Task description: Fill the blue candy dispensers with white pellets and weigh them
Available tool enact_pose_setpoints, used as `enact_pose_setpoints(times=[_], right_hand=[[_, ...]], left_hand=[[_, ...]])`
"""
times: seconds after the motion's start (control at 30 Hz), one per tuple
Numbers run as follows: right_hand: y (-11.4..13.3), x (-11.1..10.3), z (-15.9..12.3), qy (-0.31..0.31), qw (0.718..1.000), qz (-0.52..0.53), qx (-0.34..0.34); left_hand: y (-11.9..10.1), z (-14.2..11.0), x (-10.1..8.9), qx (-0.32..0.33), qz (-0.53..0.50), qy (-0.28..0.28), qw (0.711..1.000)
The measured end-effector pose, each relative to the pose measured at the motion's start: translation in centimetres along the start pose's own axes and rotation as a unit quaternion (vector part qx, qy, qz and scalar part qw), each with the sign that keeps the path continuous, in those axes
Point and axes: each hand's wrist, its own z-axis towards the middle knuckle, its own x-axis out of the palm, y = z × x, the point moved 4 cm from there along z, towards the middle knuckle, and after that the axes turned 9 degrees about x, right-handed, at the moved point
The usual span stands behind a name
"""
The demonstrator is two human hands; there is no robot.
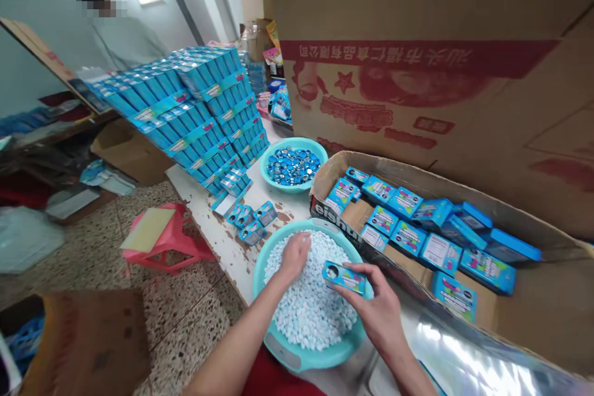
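My left hand (294, 255) is dug into a heap of small white-blue candies (310, 309) in a teal basin (320, 356), fingers curled down among them. My right hand (378, 312) holds a small blue candy box (344, 276) on its side over the basin's right part. To the right lies an open cardboard carton (542, 315) with several of the same blue boxes (408, 238) loose inside.
A smaller teal bowl (293, 164) of shiny blue pieces sits behind the basin. A tall stack of blue boxes (199, 108) stands at the table's left, with loose boxes (250, 219) beside it. A big carton (440, 62) rises behind. A pink stool (162, 238) stands on the floor; a person (120, 31) stands far left.
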Motion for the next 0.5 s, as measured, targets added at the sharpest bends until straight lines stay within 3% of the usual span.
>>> enact_pose_setpoints(times=[0.1, 0.2, 0.27, 0.33, 0.4, 0.5], right_hand=[[-0.6, -0.5, 0.1, -0.023, 1.000, 0.004, -0.005], [-0.6, -0.7, -0.1, -0.035, 0.999, 0.014, -0.015], [-0.8, -0.7, -0.2, -0.036, 0.999, 0.006, -0.006], [-1.1, -0.6, -0.2, -0.035, 0.999, -0.011, 0.004], [-1.5, -0.6, -0.2, -0.035, 0.999, -0.036, 0.005], [-1.8, -0.8, -0.3, -0.030, 0.997, -0.072, -0.009]], left_hand=[[1.9, -1.1, 2.4, 0.023, 0.132, 0.083, 0.988], [2.2, -3.1, 4.2, 0.018, 0.299, 0.199, 0.933], [2.0, -4.1, 4.4, 0.007, 0.321, 0.217, 0.922], [1.9, -4.4, 3.8, -0.014, 0.253, 0.164, 0.954], [2.1, -4.3, 2.8, -0.058, 0.110, 0.071, 0.990], [1.7, -3.9, 1.8, -0.114, -0.038, -0.010, 0.993]])
